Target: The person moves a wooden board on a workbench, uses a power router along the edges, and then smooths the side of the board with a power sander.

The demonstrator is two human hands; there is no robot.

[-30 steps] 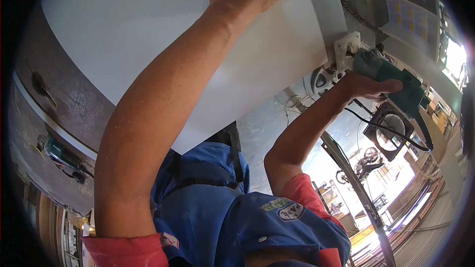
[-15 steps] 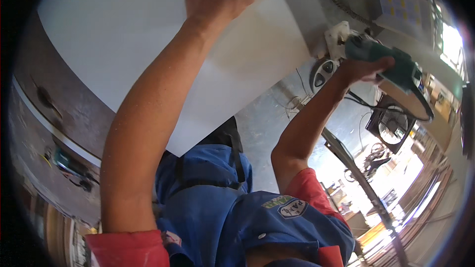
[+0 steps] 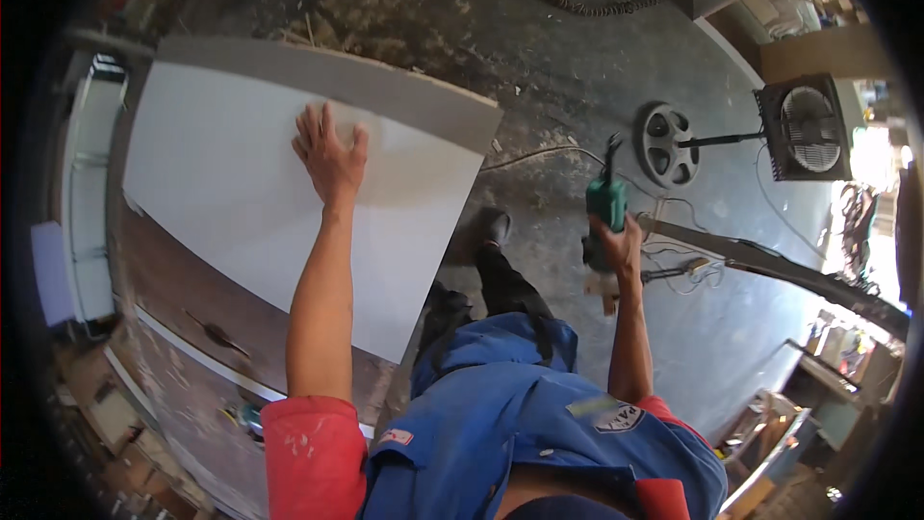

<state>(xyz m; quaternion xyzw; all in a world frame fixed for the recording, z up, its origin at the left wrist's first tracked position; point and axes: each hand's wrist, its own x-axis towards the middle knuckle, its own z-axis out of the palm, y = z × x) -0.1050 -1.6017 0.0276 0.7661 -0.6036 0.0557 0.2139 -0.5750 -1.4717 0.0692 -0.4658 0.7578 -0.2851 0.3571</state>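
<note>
My left hand (image 3: 332, 159) lies palm down with its fingers spread on a large white sheet (image 3: 231, 154). The sheet rests on a board whose grey-brown edge strip (image 3: 423, 101) shows along the far side. Out to the right, over the floor, my right hand (image 3: 621, 241) is closed round the body of a green corded trim router (image 3: 606, 200). The tool is apart from the sheet. Its cord end points away from me and its pale base is turned toward me, partly blurred.
A black fan (image 3: 808, 125) on a pole with a round base (image 3: 667, 146) stands at the right. A long dark bar (image 3: 770, 260) and cords cross the floor near it. Sawdust (image 3: 385, 24) and a coiled hose (image 3: 587, 8) lie beyond the board. Another green tool (image 3: 250, 416) sits at the lower left.
The view has shifted, showing more floor and the sheet's far edge. My right hand has swung the trim router from the sheet's right corner toward me. My left hand stays on the sheet.
</note>
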